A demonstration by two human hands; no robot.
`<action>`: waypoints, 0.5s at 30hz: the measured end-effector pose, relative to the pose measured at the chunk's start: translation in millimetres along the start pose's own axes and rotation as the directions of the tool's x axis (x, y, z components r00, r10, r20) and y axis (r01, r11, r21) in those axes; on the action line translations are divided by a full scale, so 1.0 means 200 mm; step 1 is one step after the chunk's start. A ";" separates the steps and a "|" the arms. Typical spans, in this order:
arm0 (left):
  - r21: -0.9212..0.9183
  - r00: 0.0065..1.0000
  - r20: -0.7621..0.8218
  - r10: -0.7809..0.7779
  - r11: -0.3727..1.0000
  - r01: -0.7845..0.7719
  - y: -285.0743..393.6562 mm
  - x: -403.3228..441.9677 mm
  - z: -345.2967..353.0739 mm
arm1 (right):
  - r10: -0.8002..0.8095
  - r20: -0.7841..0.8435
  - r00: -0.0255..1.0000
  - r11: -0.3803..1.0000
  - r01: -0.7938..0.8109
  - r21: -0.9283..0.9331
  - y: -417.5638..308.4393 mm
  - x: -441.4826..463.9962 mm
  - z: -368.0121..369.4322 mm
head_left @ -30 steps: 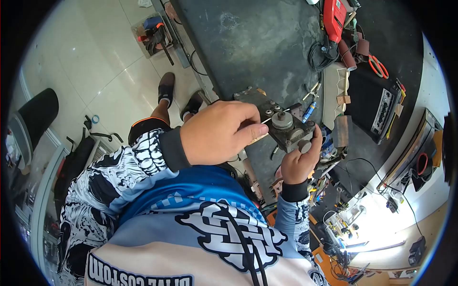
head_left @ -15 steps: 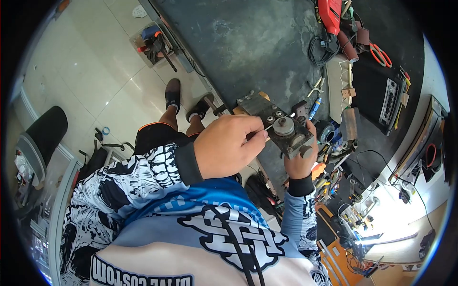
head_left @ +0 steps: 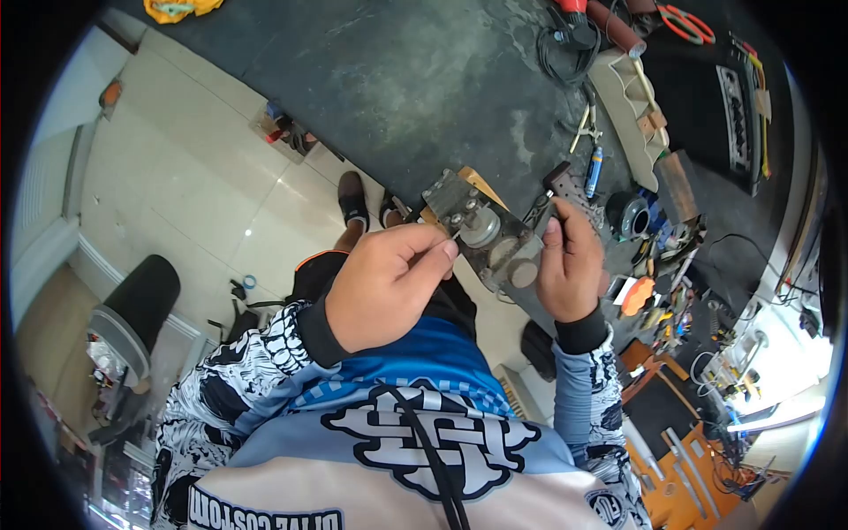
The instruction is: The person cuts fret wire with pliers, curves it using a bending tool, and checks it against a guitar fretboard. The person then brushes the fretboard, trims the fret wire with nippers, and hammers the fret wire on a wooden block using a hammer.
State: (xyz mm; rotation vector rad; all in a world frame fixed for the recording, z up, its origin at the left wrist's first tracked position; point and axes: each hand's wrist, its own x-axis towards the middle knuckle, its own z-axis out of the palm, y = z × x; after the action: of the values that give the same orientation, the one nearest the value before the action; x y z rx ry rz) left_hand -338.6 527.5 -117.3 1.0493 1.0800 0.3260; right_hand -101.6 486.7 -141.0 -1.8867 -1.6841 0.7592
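A dark metal bending jig (head_left: 455,196) with a round grooved roller (head_left: 480,228) and small bolt-like posts lies at the bench edge. At its left side my left hand (head_left: 384,283) is closed in a pinch, thumb against forefinger, on what looks like a thin metal rod; little of it shows past the fingertips. My right hand (head_left: 570,265) is at the jig's right end, thumb and fingers closed on a grey metal piece (head_left: 540,215) whose kind I cannot make out. Below that piece, a round knob (head_left: 522,272) sticks out at the jig's near side.
Behind the jig lie a wood strip (head_left: 481,187), a brown perforated piece (head_left: 565,181) and a blue tube (head_left: 594,170). A tape roll (head_left: 629,215) and many small tools crowd the right. Orange-handled scissors (head_left: 687,25) lie at the back. A dark bin (head_left: 137,300) stands left.
My right hand has shifted from gripping the jig's end to pinching a grey metal piece there. My left hand has moved left and down. The whole view has turned and shifted.
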 end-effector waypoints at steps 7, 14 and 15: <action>0.061 0.995 -0.048 -0.091 0.994 0.094 0.02 0.03 0.00 | -0.062 -0.118 0.991 0.998 0.061 -0.014 -0.06 0.02 -0.08; 0.140 0.988 -0.069 -0.138 0.979 0.146 -0.06 0.07 -0.04 | -0.097 -0.062 0.993 0.995 0.099 0.030 -0.04 0.03 0.00; 0.120 0.990 -0.091 -0.105 0.986 0.116 0.00 0.03 -0.03 | -0.131 -0.058 0.990 0.989 0.134 0.062 -0.06 0.01 -0.02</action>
State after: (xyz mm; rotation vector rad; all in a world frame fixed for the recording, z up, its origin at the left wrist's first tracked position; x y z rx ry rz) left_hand -340.4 534.0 -121.0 1.0891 1.2428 0.2172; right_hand -107.1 490.2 -129.3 -1.7166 -1.7104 0.6961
